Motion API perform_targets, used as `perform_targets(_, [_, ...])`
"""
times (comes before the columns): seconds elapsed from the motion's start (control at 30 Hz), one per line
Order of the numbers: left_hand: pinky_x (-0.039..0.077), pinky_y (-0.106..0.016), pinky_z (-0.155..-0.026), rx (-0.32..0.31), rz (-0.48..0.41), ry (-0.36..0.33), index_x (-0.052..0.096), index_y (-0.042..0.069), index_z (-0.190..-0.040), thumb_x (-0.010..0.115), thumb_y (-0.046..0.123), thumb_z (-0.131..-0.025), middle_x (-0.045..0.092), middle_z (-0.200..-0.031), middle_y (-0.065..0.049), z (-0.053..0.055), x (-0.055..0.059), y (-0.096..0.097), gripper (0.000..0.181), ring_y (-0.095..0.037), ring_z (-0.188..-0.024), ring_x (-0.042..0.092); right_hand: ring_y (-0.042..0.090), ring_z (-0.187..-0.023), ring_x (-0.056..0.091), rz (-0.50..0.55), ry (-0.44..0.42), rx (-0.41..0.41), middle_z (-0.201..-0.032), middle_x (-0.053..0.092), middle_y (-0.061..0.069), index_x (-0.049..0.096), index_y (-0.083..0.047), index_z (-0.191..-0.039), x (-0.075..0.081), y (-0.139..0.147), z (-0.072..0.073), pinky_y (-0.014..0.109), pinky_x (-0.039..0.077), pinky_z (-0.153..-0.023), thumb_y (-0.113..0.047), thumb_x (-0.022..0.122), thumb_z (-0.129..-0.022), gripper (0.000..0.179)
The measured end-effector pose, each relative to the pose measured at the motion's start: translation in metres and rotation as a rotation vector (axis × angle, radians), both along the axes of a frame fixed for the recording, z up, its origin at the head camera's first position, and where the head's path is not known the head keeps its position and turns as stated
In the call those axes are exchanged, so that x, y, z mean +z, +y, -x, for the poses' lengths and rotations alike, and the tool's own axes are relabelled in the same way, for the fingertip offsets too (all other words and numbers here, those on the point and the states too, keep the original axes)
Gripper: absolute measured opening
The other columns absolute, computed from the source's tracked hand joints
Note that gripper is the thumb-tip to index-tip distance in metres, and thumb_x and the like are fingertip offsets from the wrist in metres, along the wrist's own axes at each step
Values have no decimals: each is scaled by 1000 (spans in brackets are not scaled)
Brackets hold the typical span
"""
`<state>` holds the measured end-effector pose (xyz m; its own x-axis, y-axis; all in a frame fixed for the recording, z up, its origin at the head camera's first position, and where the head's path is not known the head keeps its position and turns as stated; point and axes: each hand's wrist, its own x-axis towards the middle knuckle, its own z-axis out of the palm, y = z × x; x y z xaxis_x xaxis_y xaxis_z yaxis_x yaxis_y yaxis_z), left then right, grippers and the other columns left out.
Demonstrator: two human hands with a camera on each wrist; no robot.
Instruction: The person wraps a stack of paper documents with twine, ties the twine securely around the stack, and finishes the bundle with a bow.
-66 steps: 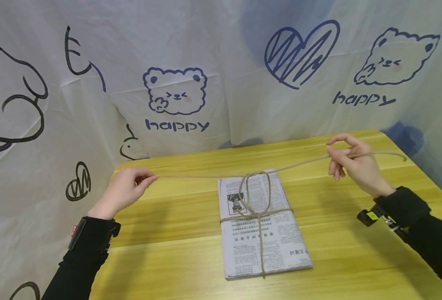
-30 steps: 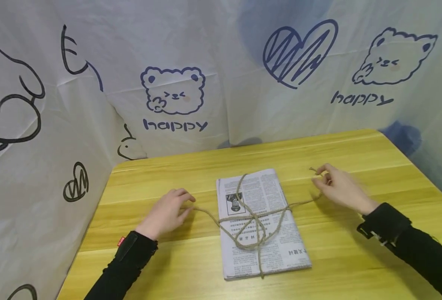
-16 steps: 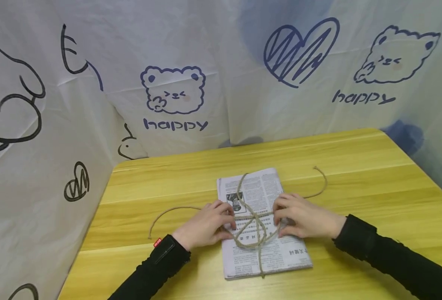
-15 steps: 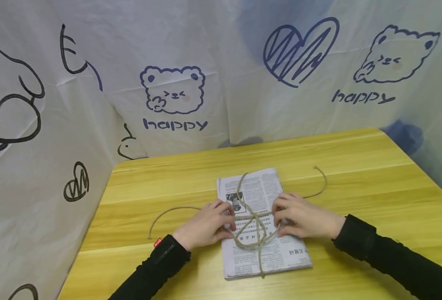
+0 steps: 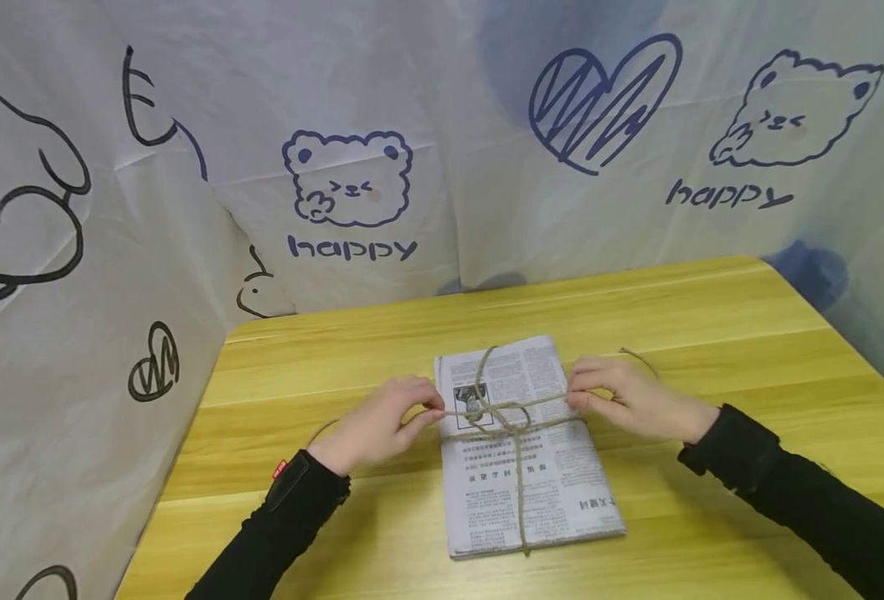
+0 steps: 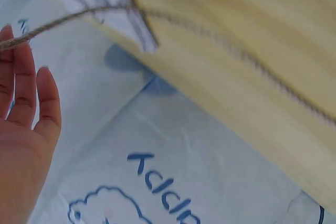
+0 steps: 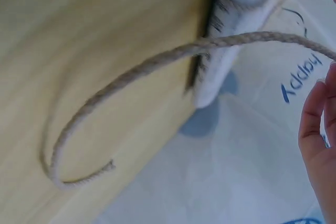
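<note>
A folded bundle of newspaper [image 5: 486, 508] lies on the table, with brown twine [image 5: 520, 492] running round it both lengthwise and across. Above the crossing, a loose knot with a small loop sits on the paper. My left hand [image 5: 382, 417] pinches one twine end at the bundle's left edge, and my right hand [image 5: 632, 400] pinches the other at its right edge. Between them the twine is drawn nearly straight. Its free tail curves past the right hand, as the twine [image 7: 142, 66] in the right wrist view shows. Another tail trails behind the left hand.
The yellow wood-grain table [image 5: 711, 333] extends around the bundle on all sides. A white cloth curtain [image 5: 486, 208] with drawn bears and hearts hangs along its back and sides.
From wide apart, both hands came in over the bundle and took the twine close to the crossing. Since then they have moved slightly up and apart, drawing the loops smaller.
</note>
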<state>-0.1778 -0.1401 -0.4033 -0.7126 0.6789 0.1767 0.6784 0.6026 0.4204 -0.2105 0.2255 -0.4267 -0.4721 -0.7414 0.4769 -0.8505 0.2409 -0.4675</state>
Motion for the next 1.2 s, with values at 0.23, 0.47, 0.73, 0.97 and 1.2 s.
perform_targets(0.23, [52, -28, -79, 69, -44, 19, 68, 18, -98, 62, 19, -101, 66, -93, 7, 2, 16, -17, 7, -6, -84, 56, -3, -75, 47, -31, -77, -21, -85, 53, -17, 62, -30, -84, 15, 10, 3, 18, 43, -67, 4, 62, -95, 36])
perform_targets(0.47, [51, -27, -77, 106, -23, -24, 68, 21, -94, 64, 19, -100, 63, -90, 10, -2, 19, -40, 8, -5, -80, 54, -3, -72, 46, -79, -109, -51, -80, 51, -17, 61, -29, -77, 16, 27, 5, 18, 43, -65, 2, 61, -96, 36])
perform_targets(0.73, [49, -27, -71, 166, 149, -97, 69, 16, -89, 65, 13, -99, 65, -83, 7, -3, -21, -93, 11, -2, -75, 52, -6, -63, 36, -229, -172, -124, -70, 41, -18, 60, -18, -64, -12, 63, 15, 23, 35, -59, -7, 62, -99, 37])
perform_targets(0.97, [47, -25, -70, 184, 243, -126, 71, 20, -90, 66, 19, -98, 66, -84, 10, 0, -44, -98, 10, -2, -73, 52, -7, -60, 31, -371, -155, -159, -68, 39, -18, 57, -21, -67, -27, 71, 17, 20, 31, -60, -13, 61, -101, 35])
perform_targets(1.2, [54, -39, -90, 265, 263, -53, 70, 18, -112, 66, 39, -98, 71, -107, 1, -3, -36, -65, 26, -18, -101, 67, 12, -90, 66, -399, 9, -357, -98, 68, -4, 68, -16, -106, -20, 44, 0, 34, 55, -79, -30, 77, -90, 23])
